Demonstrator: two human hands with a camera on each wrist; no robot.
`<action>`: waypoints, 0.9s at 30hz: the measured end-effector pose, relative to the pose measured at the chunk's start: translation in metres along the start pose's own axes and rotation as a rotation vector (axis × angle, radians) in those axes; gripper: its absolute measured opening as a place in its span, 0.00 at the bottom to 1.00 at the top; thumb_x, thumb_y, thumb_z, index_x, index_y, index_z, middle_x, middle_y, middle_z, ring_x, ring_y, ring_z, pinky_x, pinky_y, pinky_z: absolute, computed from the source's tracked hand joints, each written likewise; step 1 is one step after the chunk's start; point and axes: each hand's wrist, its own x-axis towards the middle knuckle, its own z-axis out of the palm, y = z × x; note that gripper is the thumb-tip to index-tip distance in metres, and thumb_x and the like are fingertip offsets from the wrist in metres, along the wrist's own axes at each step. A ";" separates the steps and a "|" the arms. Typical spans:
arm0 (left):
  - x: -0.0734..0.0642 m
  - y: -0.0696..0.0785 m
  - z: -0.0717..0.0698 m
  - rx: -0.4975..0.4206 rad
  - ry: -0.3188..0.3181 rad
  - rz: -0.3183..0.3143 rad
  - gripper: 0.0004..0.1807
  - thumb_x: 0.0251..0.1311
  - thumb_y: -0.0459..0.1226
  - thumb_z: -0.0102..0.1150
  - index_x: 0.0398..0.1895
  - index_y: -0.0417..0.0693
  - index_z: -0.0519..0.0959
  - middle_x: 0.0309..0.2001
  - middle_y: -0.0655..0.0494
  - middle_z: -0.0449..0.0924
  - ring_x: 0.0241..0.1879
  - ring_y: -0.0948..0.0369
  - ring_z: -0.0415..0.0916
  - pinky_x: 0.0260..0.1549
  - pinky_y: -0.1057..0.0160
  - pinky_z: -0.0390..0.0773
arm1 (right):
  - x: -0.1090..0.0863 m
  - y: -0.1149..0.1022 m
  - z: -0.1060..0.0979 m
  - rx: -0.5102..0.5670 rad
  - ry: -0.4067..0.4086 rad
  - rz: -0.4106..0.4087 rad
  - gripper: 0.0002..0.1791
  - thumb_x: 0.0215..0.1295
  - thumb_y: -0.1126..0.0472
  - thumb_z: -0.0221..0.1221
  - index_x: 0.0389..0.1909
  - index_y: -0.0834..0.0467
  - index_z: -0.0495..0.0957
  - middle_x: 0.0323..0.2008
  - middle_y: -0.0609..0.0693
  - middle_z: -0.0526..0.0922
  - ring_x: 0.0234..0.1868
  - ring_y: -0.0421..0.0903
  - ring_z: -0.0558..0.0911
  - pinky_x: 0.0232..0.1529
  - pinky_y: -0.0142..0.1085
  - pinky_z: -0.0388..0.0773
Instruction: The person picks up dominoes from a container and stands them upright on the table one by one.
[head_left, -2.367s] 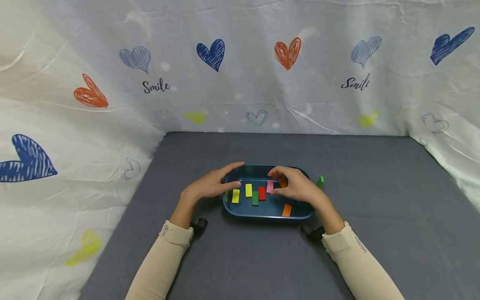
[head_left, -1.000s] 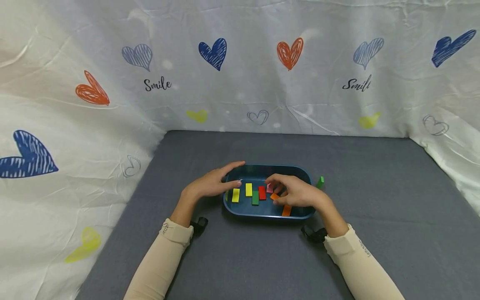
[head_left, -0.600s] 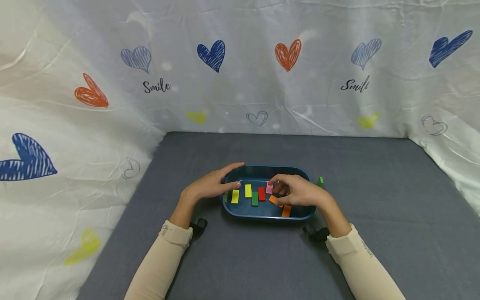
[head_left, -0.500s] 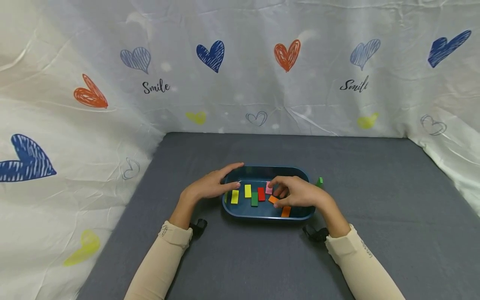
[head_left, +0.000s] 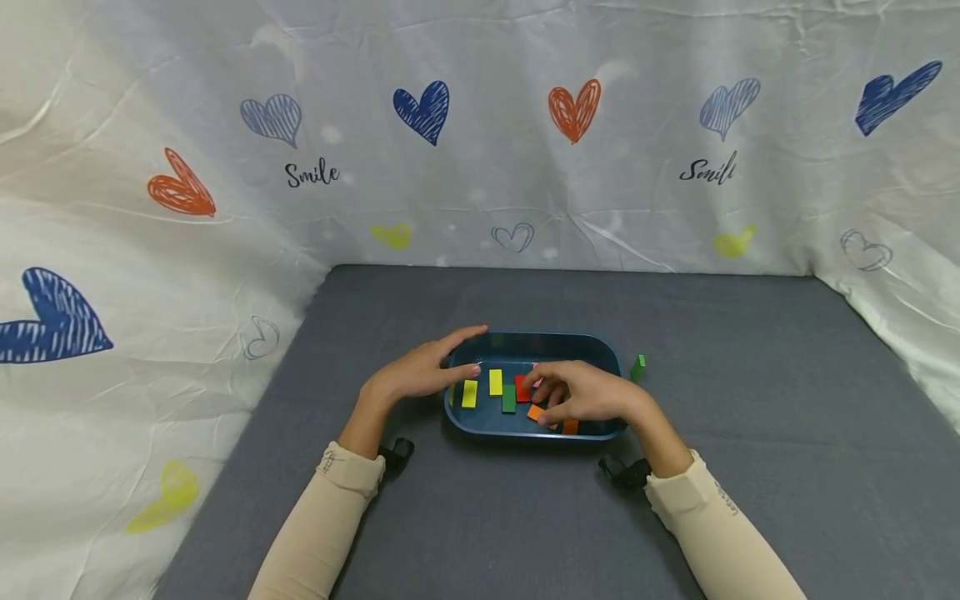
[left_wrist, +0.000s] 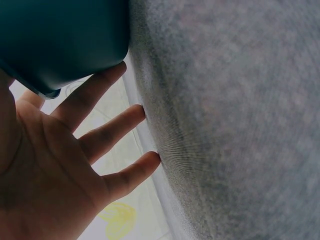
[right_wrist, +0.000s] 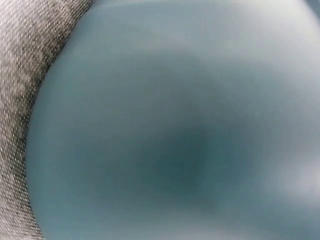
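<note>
One orange block (head_left: 536, 412) has shifted frontward in the tray (head_left: 540, 342), pinched by the right grip (head_left: 581, 392), seemingly unsettled; left grip (head_left: 420, 369) lies spread; other blocks (head_left: 496, 382) already lie inside.

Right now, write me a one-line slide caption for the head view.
Left hand on one end of a blue tray, right hand inside it at an orange block among other coloured blocks.

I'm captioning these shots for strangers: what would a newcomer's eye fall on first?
Probably the small, bright rectangular blocks in the rounded dark blue tray on the grey cloth, with the person's right hand over some and left hand at the tray's left end. Then the scribbled blue and orange hearts on the white curtain behind.
</note>
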 end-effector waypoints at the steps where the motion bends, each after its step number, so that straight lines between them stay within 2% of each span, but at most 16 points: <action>1: 0.000 0.000 0.000 -0.003 -0.002 0.003 0.38 0.71 0.56 0.56 0.80 0.76 0.52 0.82 0.58 0.52 0.77 0.46 0.58 0.71 0.34 0.62 | 0.000 0.000 0.000 0.002 -0.003 -0.003 0.27 0.64 0.62 0.70 0.62 0.65 0.76 0.52 0.61 0.84 0.45 0.46 0.85 0.47 0.34 0.84; 9: -0.001 0.000 -0.001 -0.003 -0.009 0.015 0.38 0.71 0.57 0.55 0.80 0.77 0.51 0.82 0.60 0.51 0.78 0.47 0.57 0.70 0.34 0.64 | 0.005 0.001 0.005 0.057 -0.088 -0.040 0.25 0.68 0.59 0.66 0.63 0.62 0.77 0.52 0.57 0.85 0.50 0.47 0.85 0.50 0.37 0.83; 15: -0.002 0.000 -0.001 -0.006 -0.010 0.010 0.39 0.71 0.59 0.55 0.80 0.77 0.51 0.82 0.60 0.51 0.78 0.47 0.57 0.70 0.34 0.63 | 0.004 0.002 0.005 0.073 -0.099 -0.031 0.24 0.69 0.58 0.65 0.64 0.61 0.77 0.52 0.56 0.85 0.50 0.48 0.84 0.51 0.37 0.83; 24: -0.001 0.002 0.000 -0.018 -0.008 0.006 0.38 0.72 0.53 0.57 0.81 0.75 0.52 0.82 0.59 0.51 0.78 0.46 0.57 0.70 0.34 0.63 | 0.004 -0.001 0.007 0.125 -0.149 -0.019 0.21 0.71 0.63 0.62 0.62 0.63 0.77 0.49 0.56 0.86 0.49 0.49 0.85 0.49 0.33 0.83; 27: -0.001 0.001 0.000 -0.018 -0.008 0.008 0.38 0.72 0.54 0.57 0.80 0.76 0.52 0.82 0.59 0.51 0.78 0.46 0.57 0.70 0.34 0.64 | 0.004 -0.001 0.007 0.141 -0.165 -0.014 0.20 0.72 0.64 0.61 0.62 0.64 0.77 0.48 0.56 0.86 0.47 0.48 0.85 0.44 0.33 0.82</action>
